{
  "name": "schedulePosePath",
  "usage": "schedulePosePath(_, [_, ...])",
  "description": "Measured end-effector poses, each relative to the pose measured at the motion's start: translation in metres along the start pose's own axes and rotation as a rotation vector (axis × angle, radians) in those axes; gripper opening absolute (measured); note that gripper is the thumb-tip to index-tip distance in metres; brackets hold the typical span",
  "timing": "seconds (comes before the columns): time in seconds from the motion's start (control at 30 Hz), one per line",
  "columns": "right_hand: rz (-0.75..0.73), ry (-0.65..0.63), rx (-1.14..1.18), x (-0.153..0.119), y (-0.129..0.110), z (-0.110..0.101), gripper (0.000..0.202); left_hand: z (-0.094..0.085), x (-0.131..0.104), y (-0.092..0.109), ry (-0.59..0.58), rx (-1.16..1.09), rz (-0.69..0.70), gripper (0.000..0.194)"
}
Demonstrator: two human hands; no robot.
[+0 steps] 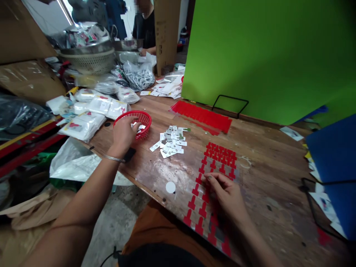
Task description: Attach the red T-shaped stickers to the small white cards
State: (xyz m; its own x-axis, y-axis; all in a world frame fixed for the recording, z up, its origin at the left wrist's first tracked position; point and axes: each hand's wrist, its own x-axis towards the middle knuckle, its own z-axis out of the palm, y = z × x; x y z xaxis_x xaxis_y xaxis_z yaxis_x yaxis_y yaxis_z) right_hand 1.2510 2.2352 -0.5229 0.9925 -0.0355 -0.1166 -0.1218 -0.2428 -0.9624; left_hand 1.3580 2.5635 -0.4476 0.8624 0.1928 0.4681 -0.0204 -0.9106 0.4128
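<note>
My left hand (125, 131) is over the red plastic basket (148, 119), its thumb apart from the fingers and some fingertips hidden. Small white pieces (141, 128) lie inside that basket. My right hand (225, 187) has thumb and index finger pinched together just above rows of red T-shaped pieces (195, 190) laid out on the table; what the pinch holds is too small to make out. Between the hands lies a loose pile of white and grey printed tags (172, 142), a few with green ends. A white round disc (170, 187) rests nearer the table's front edge.
A stack of red strips (200, 115) lies by the green board (264, 55). Bagged white packs (102, 105) and a heaped cream basket (89, 61) crowd the left. A blue panel (336, 159) stands right; another person (147, 29) is behind.
</note>
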Motion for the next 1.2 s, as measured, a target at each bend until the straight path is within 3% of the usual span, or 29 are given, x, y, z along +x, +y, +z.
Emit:
schedulePosePath(0.1, [0.004, -0.007, -0.004, -0.001, -0.001, 0.004, 0.034, 0.013, -0.01, 0.009, -0.045, 0.005, 0.148, 0.02])
schedulePosePath(0.23, [0.018, -0.009, -0.008, -0.003, -0.004, 0.004, 0.033, 0.049, -0.031, 0.035, -0.368, -0.051, 0.337, 0.016])
schedulePosePath(0.3, [0.017, -0.002, -0.016, -0.005, -0.005, 0.001, 0.033, 0.066, -0.037, 0.044, -0.466, -0.014, 0.375, 0.017])
schedulePosePath(0.43, [0.027, 0.038, -0.039, -0.009, -0.007, -0.008, 0.033, 0.083, -0.038, 0.047, -0.496, 0.022, 0.349, 0.019])
schedulePosePath(0.57, [0.004, 0.06, -0.032, -0.012, -0.008, -0.012, 0.033, 0.079, -0.033, 0.045, -0.487, -0.05, 0.31, 0.013])
schedulePosePath(0.7, [0.018, 0.054, 0.024, -0.013, -0.006, -0.009, 0.032, 0.061, -0.042, 0.056, -0.532, -0.23, 0.247, 0.003])
schedulePosePath(0.83, [0.151, 0.006, 0.3, -0.012, -0.006, -0.004, 0.036, 0.043, -0.065, 0.08, -0.581, -0.48, 0.367, 0.002])
schedulePosePath(0.93, [0.318, -0.145, 0.583, -0.012, -0.013, -0.006, 0.034, 0.037, -0.083, 0.099, -0.66, -0.637, 0.411, 0.004])
schedulePosePath(1.03, [0.441, -0.218, 0.731, -0.015, -0.022, -0.01, 0.028, 0.044, -0.1, 0.115, -0.652, -0.814, 0.232, 0.008])
schedulePosePath(1.1, [0.456, -0.158, 0.77, -0.018, -0.025, -0.01, 0.027, 0.052, -0.112, 0.124, -0.642, -0.982, -0.009, 0.018])
schedulePosePath(1.2, [0.394, -0.087, 0.766, -0.021, -0.023, -0.004, 0.026, 0.064, -0.126, 0.135, -0.735, -1.183, -0.293, 0.024])
